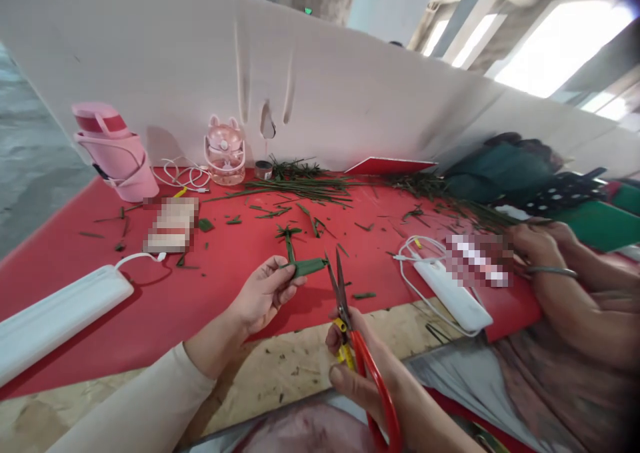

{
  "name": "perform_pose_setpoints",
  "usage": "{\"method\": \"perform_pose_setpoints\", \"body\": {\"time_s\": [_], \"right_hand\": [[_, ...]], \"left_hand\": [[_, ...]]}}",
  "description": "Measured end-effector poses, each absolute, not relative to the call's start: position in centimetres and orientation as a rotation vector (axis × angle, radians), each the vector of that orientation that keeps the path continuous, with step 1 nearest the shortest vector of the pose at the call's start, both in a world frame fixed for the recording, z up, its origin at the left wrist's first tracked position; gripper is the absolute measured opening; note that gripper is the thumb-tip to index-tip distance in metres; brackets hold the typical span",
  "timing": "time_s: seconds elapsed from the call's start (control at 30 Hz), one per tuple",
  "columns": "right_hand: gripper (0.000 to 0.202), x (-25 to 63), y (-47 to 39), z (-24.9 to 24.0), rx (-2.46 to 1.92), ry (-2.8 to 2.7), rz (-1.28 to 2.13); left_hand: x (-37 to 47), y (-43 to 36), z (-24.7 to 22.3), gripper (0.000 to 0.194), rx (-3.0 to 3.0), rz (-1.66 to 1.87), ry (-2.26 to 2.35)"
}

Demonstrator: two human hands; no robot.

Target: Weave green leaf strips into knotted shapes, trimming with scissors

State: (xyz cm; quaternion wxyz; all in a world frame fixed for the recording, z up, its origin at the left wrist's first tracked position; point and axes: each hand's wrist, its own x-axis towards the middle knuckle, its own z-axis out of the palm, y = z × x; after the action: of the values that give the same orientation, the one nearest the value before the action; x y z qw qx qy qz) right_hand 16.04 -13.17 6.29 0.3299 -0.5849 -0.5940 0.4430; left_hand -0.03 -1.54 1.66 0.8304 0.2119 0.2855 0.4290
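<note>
Head view: the left hand pinches a folded leaf near its bend between fingers, apparently to secure the fold with one end clear, just beside the scissors. The right hand grips their handles, blades slightly parted. Clippings litter the surface; stalks lie by the partition, perhaps leaving working room.

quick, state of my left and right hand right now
Left hand: closed, pinching a folded green leaf.
Right hand: closed around partly open red-handled scissors.
</note>
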Motion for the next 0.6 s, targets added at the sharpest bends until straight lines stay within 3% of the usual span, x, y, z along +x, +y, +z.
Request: {"method": "perform_pose_setpoints", "body": {"time_s": [0.17, 0.6], "right_hand": [[0.033, 16.0, -12.8, 5.4, -1.463, -1.473, 1.273], [0.035, 16.4, -13.8, 3.5, -1.734, -1.207, 1.118]], "left_hand": [[0.4, -2.1, 1.8, 0.032, 0.573, 0.855, 0.610], [0.6, -1.8, 1.1, 0.036, 0.695, 0.872, 0.677]]}}
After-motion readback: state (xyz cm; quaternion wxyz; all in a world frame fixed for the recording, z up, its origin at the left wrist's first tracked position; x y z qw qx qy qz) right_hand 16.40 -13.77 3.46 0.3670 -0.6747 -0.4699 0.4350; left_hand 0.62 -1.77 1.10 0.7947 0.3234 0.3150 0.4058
